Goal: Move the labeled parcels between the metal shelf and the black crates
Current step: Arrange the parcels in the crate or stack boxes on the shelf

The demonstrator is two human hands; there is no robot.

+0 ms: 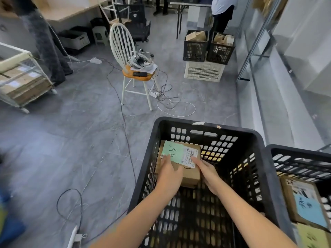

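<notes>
Reaching into the black perforated plastic crate (pixel 179 121) at six o'clock, the left hand (pixel 168 176) and right hand (pixel 208 171) clasp the brown cardboard parcel (pixel 189 173), green-noted and barcoded, in the crate's eleven o'clock corner. This looks like the lift-out step. Next comes a level raise clear of the rim.
</notes>
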